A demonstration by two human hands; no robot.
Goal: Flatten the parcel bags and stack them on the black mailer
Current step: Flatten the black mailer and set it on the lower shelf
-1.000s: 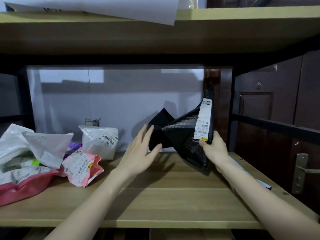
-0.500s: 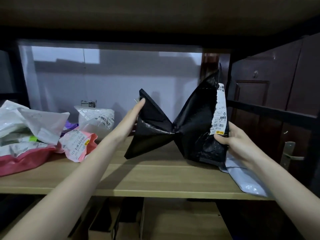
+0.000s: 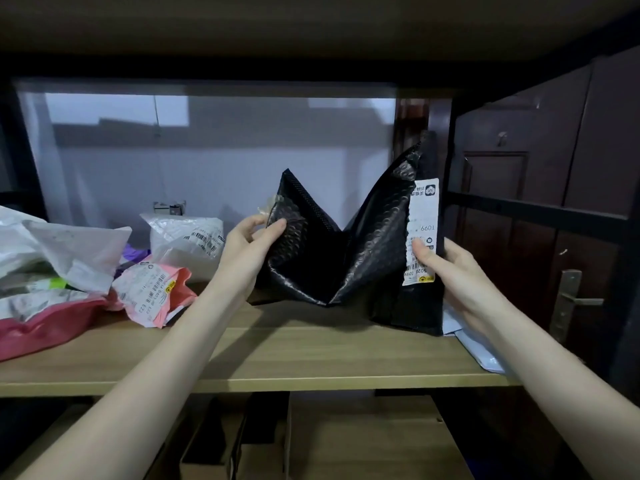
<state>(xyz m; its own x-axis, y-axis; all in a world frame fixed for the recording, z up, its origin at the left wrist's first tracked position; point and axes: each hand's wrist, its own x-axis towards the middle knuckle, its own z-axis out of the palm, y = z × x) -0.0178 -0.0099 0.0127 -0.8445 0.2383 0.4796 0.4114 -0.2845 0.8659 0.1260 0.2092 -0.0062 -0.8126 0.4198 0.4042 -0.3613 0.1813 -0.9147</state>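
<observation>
I judge the flattening step in hand: the black mailer (image 3: 349, 251) stands folded in a V near the shelf's (image 3: 277, 355) right end. My left hand (image 3: 251, 245) pinches its left flap; my right hand (image 3: 450, 268) grips the labelled right panel, thumb on the label (image 3: 422, 233). Next, spread both panels down flat. The parcel bags (image 3: 104, 268) lie heaped at the left end, well apart.

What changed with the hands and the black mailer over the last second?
The left hand, open and reaching a second ago, now pinches the left flap of the black mailer. The mailer has spread from a crumpled bunch into a V, its lower edge on the shelf. The right hand kept its grip at the label. The parcel bags on the left stayed put.
</observation>
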